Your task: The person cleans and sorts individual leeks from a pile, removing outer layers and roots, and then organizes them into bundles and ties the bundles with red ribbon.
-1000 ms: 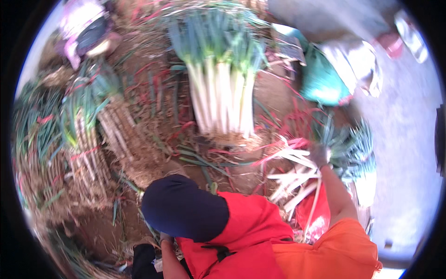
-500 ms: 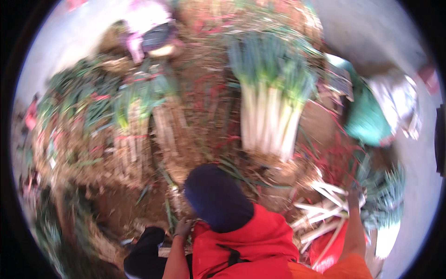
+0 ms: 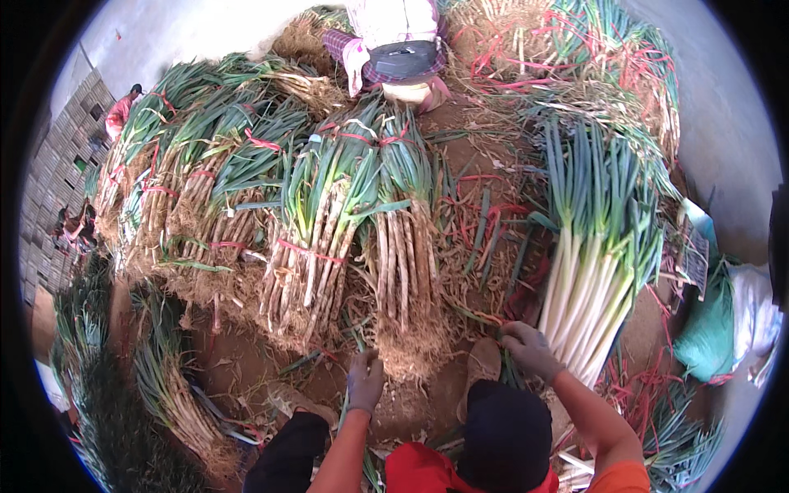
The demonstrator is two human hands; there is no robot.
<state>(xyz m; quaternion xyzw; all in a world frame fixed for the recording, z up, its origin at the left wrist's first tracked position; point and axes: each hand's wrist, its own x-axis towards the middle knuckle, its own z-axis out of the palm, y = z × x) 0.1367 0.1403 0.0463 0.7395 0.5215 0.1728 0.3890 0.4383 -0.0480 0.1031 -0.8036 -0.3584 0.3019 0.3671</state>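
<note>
My left hand (image 3: 366, 380), in a greyish glove, is beside the rooty lower end of a tied bundle of long green onions (image 3: 408, 271). Its fingers reach forward, seemingly loose, and I see nothing in them. To the right of the same bundle is my right hand (image 3: 530, 352), also gloved, with fingers stretched out leftward. A reddish strip (image 3: 485, 317) ends close to those fingertips; whether they touch it I cannot tell. Just beyond that hand lies a heap of peeled green onions (image 3: 588, 271) with clean white stalks.
Tied, unpeeled bundles (image 3: 304, 263) line the left, with more dark green ones (image 3: 177, 386) nearer. Another person (image 3: 403, 49) is at the far side. Red twine (image 3: 649, 394) and scraps litter the brown floor. Green and white sacks (image 3: 711, 320) stand by the right wall.
The view has swung left. My right hand has left the peeled white stalks at the lower right and come forward to the middle. My left hand has moved forward to the root end.
</note>
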